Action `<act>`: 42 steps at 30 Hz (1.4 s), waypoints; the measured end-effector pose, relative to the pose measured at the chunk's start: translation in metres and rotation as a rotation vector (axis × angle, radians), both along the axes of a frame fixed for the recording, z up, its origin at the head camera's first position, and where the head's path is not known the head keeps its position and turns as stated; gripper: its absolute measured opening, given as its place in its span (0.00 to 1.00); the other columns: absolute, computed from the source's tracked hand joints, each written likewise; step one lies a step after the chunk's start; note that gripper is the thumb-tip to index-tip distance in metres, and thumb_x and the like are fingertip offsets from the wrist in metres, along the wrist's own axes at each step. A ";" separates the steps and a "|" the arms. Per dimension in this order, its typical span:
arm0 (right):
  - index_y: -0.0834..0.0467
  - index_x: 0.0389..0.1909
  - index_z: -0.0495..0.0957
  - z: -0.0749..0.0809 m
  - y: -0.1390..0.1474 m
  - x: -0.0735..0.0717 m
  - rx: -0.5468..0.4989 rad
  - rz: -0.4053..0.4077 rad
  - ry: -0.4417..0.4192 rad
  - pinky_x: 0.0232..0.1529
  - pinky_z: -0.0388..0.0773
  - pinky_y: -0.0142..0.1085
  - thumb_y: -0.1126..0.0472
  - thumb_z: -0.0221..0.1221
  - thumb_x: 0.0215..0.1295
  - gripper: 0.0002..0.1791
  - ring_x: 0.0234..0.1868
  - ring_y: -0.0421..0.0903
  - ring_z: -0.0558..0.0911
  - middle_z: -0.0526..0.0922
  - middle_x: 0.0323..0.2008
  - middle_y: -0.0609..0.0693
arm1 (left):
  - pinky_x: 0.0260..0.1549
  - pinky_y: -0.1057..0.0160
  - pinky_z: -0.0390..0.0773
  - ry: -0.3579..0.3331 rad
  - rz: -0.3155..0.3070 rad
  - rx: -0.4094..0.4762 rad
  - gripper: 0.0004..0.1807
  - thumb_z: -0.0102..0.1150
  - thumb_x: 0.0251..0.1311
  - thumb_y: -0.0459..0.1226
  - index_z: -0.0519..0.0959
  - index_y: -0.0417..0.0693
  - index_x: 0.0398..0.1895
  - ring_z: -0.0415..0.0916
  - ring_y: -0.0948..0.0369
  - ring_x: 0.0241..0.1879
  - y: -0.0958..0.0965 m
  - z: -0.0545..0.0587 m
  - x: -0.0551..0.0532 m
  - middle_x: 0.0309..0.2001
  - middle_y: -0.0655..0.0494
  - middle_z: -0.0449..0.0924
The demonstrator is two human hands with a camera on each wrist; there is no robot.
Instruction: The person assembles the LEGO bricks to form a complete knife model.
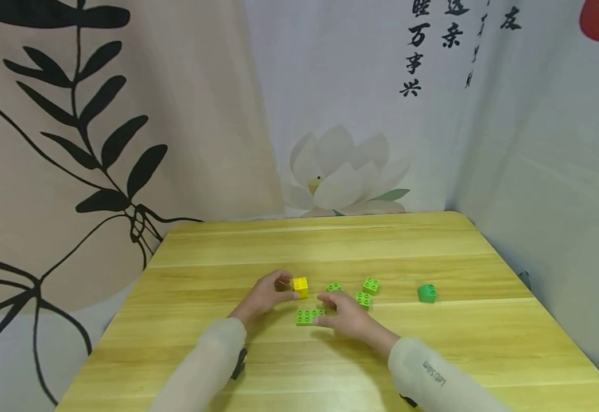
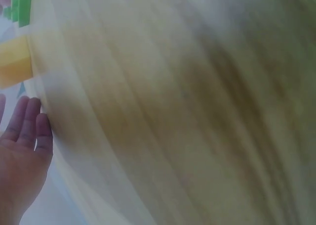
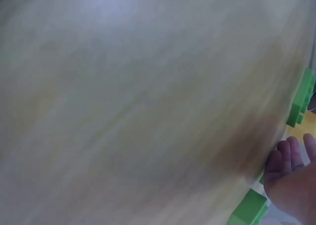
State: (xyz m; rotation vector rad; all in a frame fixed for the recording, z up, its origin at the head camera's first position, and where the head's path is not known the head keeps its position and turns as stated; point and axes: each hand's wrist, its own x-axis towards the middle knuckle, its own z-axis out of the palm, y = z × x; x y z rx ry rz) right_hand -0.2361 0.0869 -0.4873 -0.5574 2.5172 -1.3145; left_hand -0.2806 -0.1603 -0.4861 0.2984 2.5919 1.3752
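Observation:
A yellow toy building block [image 1: 300, 288] stands on the table just beside my left hand [image 1: 268, 293]; the thumb tip is by its near side. In the left wrist view, the fingers of that hand [image 2: 24, 151] lie apart from the yellow block [image 2: 14, 62]. My right hand [image 1: 348, 316] hovers with its fingers extended and thumb over the right end of a long light-green brick [image 1: 307, 317]. Nothing is visible between its fingers. Its fingers [image 3: 286, 156] also show in the right wrist view, near the long green brick [image 3: 300, 99].
Behind my right hand lie small light-green bricks: one [image 1: 334, 286] partly hidden, another [image 1: 371, 285] farther back, a third [image 1: 363, 300] next to the hand. A darker green block [image 1: 426, 293] stands farther right. The wooden table [image 1: 258, 246] backs onto a printed curtain [image 1: 217, 114].

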 end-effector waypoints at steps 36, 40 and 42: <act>0.57 0.53 0.80 -0.002 0.000 -0.006 0.077 0.049 0.098 0.41 0.74 0.39 0.57 0.67 0.64 0.18 0.40 0.44 0.74 0.78 0.39 0.45 | 0.55 0.50 0.73 0.078 -0.032 0.013 0.18 0.69 0.61 0.39 0.79 0.44 0.52 0.73 0.52 0.51 0.005 -0.010 -0.004 0.50 0.49 0.79; 0.56 0.54 0.80 0.005 -0.001 -0.008 0.037 0.017 0.090 0.49 0.76 0.45 0.56 0.66 0.65 0.18 0.47 0.46 0.77 0.79 0.44 0.46 | 0.55 0.49 0.72 0.095 -0.046 0.015 0.17 0.69 0.61 0.39 0.80 0.46 0.51 0.73 0.52 0.52 0.004 -0.012 -0.004 0.50 0.51 0.79; 0.56 0.55 0.80 0.009 -0.001 -0.010 0.022 0.000 0.090 0.51 0.75 0.47 0.55 0.66 0.65 0.19 0.49 0.48 0.76 0.79 0.47 0.47 | 0.55 0.49 0.72 0.099 -0.055 0.010 0.16 0.68 0.62 0.39 0.80 0.47 0.52 0.73 0.53 0.52 0.004 -0.013 -0.004 0.50 0.51 0.79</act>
